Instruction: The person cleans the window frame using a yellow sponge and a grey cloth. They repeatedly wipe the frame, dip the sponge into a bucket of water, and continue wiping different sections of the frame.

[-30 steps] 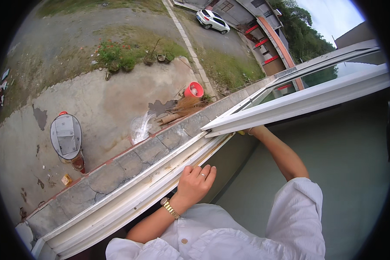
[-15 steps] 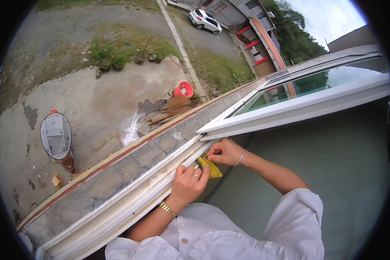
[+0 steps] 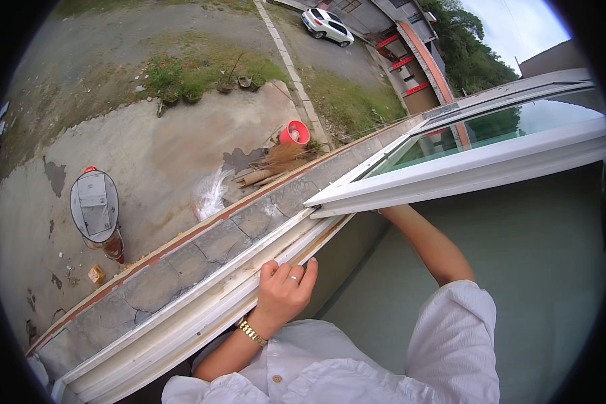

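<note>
My left hand (image 3: 287,289) rests on the white window frame (image 3: 232,303), its fingers curled over the inner rail. A ring and a gold watch (image 3: 252,330) show on that hand and wrist. From the lower right my right forearm (image 3: 434,246) reaches forward beneath the tilted window sash (image 3: 464,165). The sash hides my right hand and whatever it may hold. Brown dirt marks the rail beside my left hand. The yellow cloth is out of sight.
A stone ledge (image 3: 202,252) runs along the outside of the frame. Down in the yard are a scooter (image 3: 94,205), a red bucket (image 3: 294,132), a broom (image 3: 283,158), plastic sheeting (image 3: 212,194), potted plants (image 3: 175,84) and a white car (image 3: 328,27).
My right hand has moved away from the rail and under the sash, and the yellow cloth has gone from view. My left hand has shifted slightly left and down.
</note>
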Motion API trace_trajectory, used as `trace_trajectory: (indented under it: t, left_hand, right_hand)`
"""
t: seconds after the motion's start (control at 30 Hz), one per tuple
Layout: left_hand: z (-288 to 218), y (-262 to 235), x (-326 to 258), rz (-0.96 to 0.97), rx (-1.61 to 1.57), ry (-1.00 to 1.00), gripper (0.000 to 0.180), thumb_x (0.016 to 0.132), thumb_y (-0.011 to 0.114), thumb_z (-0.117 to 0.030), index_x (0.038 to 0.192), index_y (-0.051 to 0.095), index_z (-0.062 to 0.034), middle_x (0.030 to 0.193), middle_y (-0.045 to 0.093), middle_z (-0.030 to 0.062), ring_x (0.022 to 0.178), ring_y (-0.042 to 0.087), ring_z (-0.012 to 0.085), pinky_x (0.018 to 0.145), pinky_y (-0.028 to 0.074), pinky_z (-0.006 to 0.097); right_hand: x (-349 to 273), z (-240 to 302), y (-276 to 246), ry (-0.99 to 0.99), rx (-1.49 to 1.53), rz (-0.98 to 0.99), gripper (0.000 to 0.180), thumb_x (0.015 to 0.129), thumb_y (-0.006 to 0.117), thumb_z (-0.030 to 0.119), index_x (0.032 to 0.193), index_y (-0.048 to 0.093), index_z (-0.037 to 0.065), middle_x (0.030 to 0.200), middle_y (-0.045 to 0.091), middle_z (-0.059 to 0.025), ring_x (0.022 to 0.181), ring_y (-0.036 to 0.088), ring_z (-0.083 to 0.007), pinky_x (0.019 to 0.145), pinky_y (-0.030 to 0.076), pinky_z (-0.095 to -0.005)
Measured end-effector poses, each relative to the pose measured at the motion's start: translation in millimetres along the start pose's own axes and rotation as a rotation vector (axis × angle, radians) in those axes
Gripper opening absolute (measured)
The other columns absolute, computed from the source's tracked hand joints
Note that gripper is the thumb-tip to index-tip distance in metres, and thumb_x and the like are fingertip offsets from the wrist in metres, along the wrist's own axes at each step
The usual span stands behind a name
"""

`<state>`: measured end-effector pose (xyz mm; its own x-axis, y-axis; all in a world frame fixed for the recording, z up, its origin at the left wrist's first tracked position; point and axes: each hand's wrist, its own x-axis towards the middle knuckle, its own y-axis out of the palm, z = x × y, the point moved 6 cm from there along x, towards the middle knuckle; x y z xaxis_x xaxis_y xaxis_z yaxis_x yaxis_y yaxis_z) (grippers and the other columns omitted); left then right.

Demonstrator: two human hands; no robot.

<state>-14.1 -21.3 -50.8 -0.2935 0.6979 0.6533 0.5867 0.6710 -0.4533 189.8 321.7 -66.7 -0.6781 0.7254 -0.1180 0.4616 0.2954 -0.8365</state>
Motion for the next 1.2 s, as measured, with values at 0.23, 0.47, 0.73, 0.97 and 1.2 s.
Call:
trace_trajectory:
  t: [0.23, 0.47, 0.73, 0.97, 1.2]
  left_hand:
    - [-1.0, -1.1, -2.6, -0.066, 0.006, 0.021, 0.026, 0.074, 0.064, -0.008, 0.1, 0.071, -0.0074, 0.068, 0.046, -0.0006, 0.064, 0.049, 0.0156, 0.069, 0.04, 0.035]
    - [-2.6, 1.7, 2.0, -0.032, 0.019, 0.041, 0.026, 0.074, 0.066, -0.009, 0.099, 0.071, -0.0082, 0.066, 0.047, -0.0006, 0.064, 0.049, 0.0166, 0.07, 0.039, 0.036]
    - [-2.1, 1.3, 2.6, 0.006, 0.039, 0.031, 0.024, 0.076, 0.071, -0.009, 0.1, 0.071, -0.0086, 0.067, 0.048, -0.0001, 0.063, 0.05, 0.0175, 0.07, 0.038, 0.037]
    - [-3.6, 7.1, 3.5, 0.023, 0.094, 0.057, 0.025, 0.076, 0.071, -0.009, 0.102, 0.072, -0.0099, 0.067, 0.048, -0.0006, 0.061, 0.049, 0.017, 0.068, 0.038, 0.036]
    - [-10.0, 11.2, 6.4, 0.11, 0.124, 0.097, 0.026, 0.076, 0.071, -0.009, 0.102, 0.071, -0.0102, 0.067, 0.049, -0.0002, 0.062, 0.05, 0.0172, 0.068, 0.038, 0.036]
  right_hand:
    - [-5.0, 12.1, -35.5, -0.194, 0.174, 0.289, 0.046, 0.099, 0.046, 0.037, 0.136, 0.054, 0.011, 0.141, 0.052, -0.0171, 0.131, 0.048, -0.0358, 0.112, 0.035, -0.0436]
    - [-64.7, 126.5, -144.2, -0.135, 0.581, 0.194, 0.012, 0.081, 0.067, 0.02, 0.083, 0.071, 0.01, 0.073, 0.069, -0.0143, 0.069, 0.068, -0.0331, 0.066, 0.055, -0.0437]
    - [-35.0, 66.2, -83.8, -0.065, 0.112, 0.052, 0.021, 0.082, 0.063, 0.013, 0.101, 0.069, 0.005, 0.091, 0.071, -0.018, 0.085, 0.071, -0.0355, 0.072, 0.057, -0.0461]
    - [-35.5, 16.4, -47.3, 0.262, 0.276, -0.014, 0.028, 0.089, 0.062, 0.021, 0.111, 0.065, 0.005, 0.104, 0.069, -0.0212, 0.09, 0.068, -0.0392, 0.075, 0.055, -0.0473]
    - [-101.0, 52.9, -59.4, 0.53, 0.689, -0.44, 0.016, 0.093, 0.059, 0.017, 0.104, 0.062, 0.006, 0.093, 0.069, -0.0202, 0.084, 0.067, -0.0392, 0.071, 0.054, -0.0466]
